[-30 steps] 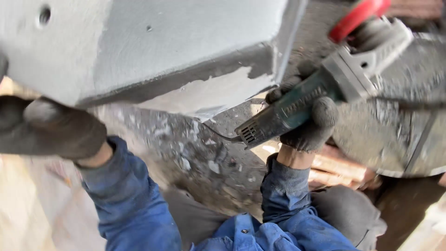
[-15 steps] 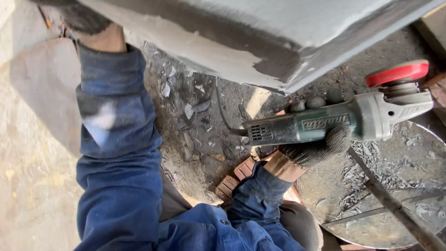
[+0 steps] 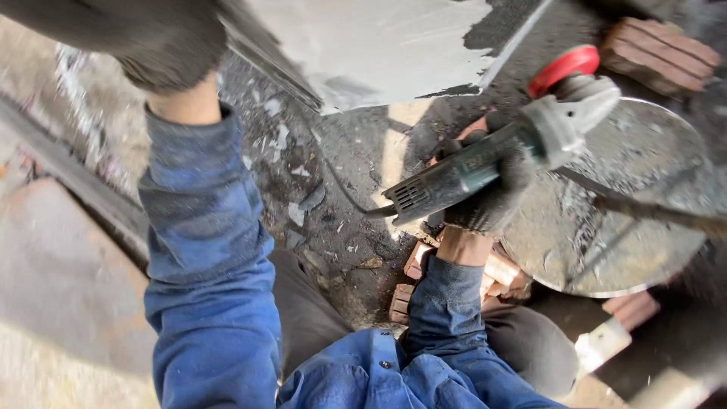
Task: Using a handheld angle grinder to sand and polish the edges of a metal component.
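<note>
The right hand (image 3: 485,201), in a dark work glove, has its fingers wrapped tight round the body of a green-grey angle grinder (image 3: 492,155), whose red disc (image 3: 564,68) points away from the person. Taking the grinder as the mark: just under its head lies a round grey metal plate (image 3: 636,227), propped on red bricks (image 3: 413,280); beyond and above it hangs a large pale-painted metal panel (image 3: 379,45) with flaking edges. The grinder's cord trails back toward the person over gritty ground strewn with paint chips (image 3: 299,204). The left hand (image 3: 170,45), also gloved, reaches up far to the side of the grinder, against the panel's dark edge; whether its fingers grip or merely press I cannot tell. To my eye, one-handed grinding wants a firm wrist, the cord kept behind, and the disc brought on at a shallow angle.
</note>
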